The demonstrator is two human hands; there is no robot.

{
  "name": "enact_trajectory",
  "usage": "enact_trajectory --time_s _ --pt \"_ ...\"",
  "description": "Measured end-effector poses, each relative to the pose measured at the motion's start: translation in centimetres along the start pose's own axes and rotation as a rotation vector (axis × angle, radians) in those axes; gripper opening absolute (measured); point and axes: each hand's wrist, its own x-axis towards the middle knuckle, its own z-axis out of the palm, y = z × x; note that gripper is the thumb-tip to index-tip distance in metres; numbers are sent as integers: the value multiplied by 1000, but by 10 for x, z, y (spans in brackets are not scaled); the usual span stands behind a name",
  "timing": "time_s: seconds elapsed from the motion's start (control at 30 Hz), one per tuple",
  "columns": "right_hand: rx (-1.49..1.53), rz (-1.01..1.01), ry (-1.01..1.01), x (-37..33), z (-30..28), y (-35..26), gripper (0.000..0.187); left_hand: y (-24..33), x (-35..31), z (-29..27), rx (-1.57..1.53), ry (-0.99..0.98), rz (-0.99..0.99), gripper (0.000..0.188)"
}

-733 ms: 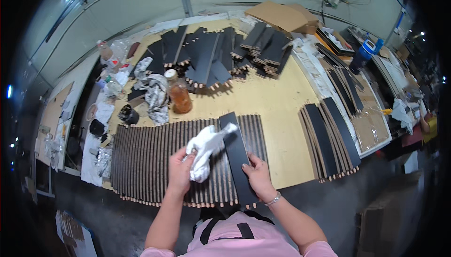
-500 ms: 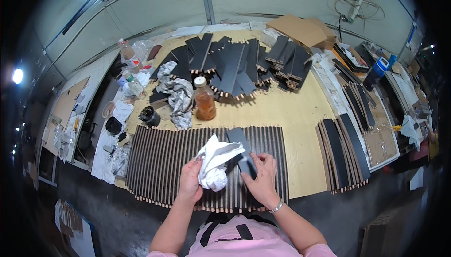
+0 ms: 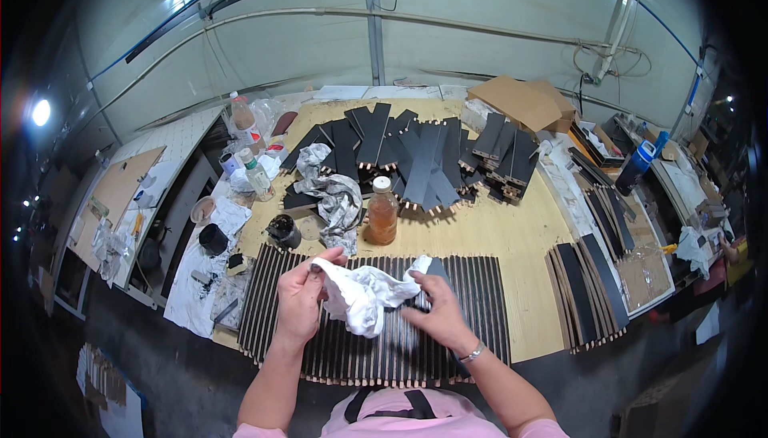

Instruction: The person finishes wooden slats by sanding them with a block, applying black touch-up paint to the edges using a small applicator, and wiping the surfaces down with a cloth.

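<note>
A crumpled white cloth [image 3: 360, 298] is stretched between my two hands, above a row of dark boards standing on edge side by side [image 3: 272, 310]. My left hand [image 3: 301, 302] is closed on the cloth's left end. At its right end, my right hand [image 3: 440, 312] pinches a corner between thumb and fingers. A flat black board [image 3: 436, 268] shows just behind my right hand, partly hidden by it; whether it rests on the row cannot be made out. Pale pegs stick out along the ends of the row.
Beyond the row stand a bottle of amber liquid [image 3: 382, 214], a dark-stained cup [image 3: 283, 232] and a stained rag [image 3: 340, 202]. Black pegged boards [image 3: 424, 162] lie heaped at the back. More boards [image 3: 588, 290] stand at the right edge. Clear bottles [image 3: 256, 176] are at the left.
My right hand has let go of the small black board and taken the cloth's right end. The cloth is now spread wider between my hands. The whole view has shifted slightly.
</note>
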Motion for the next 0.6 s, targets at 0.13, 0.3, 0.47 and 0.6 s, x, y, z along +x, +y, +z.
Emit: enact_trajectory --time_s 0.13,0.3,0.47,0.6 --pt "-125 -195 -163 5 36 4 60 48 17 8 -83 -108 91 49" --pt "341 119 -251 20 21 29 32 94 33 -22 367 9 465 46" --pt "475 32 -479 -12 27 -106 80 112 25 7 476 14 467 43" --pt "496 220 -496 3 32 -57 82 114 24 1 552 4 577 39"
